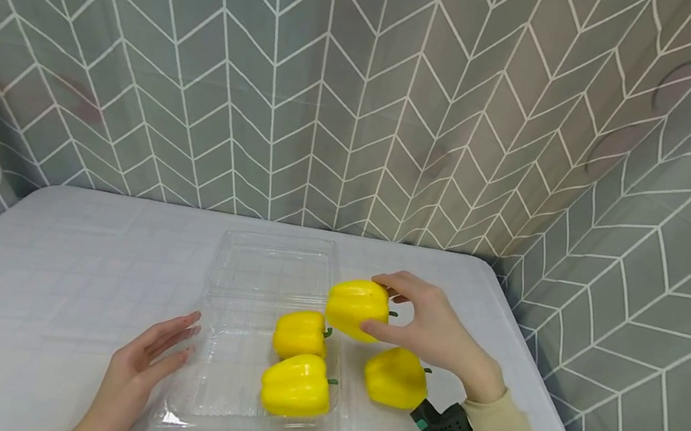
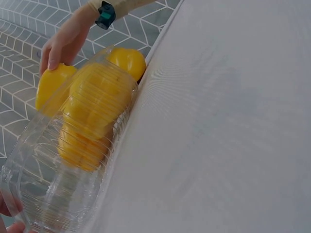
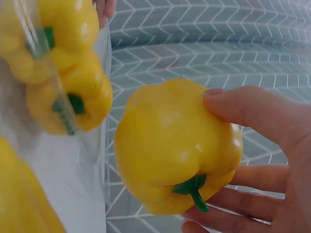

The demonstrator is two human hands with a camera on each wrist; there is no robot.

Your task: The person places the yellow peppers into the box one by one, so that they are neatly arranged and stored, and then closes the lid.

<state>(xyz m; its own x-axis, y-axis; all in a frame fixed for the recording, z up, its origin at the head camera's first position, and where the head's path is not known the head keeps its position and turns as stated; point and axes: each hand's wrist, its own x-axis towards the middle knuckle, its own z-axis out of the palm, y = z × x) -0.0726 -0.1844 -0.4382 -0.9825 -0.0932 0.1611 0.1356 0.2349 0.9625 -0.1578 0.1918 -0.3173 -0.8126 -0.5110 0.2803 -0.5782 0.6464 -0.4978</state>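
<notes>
My right hand (image 1: 429, 327) grips a yellow bell pepper (image 1: 355, 309) between thumb and fingers, raised above the table; its green stem faces my palm in the right wrist view. Inside the clear plastic clamshell box (image 1: 225, 377), two more yellow bell peppers, a rear one (image 1: 299, 335) and a front one (image 1: 295, 385), lie along the right side. A fourth pepper (image 1: 396, 378) is on the table, right of the box and below my right wrist. With fingers loosely bent, my left hand (image 1: 142, 364) is at the box's left edge; whether it touches the plastic I cannot tell.
The box's clear lid (image 1: 275, 265) lies folded back behind its base. A white cloth covers the table (image 1: 71, 277). Grey curtains (image 1: 337, 94) with white chevron lines hang behind and at the sides. A black band (image 1: 442, 421) is on the right wrist.
</notes>
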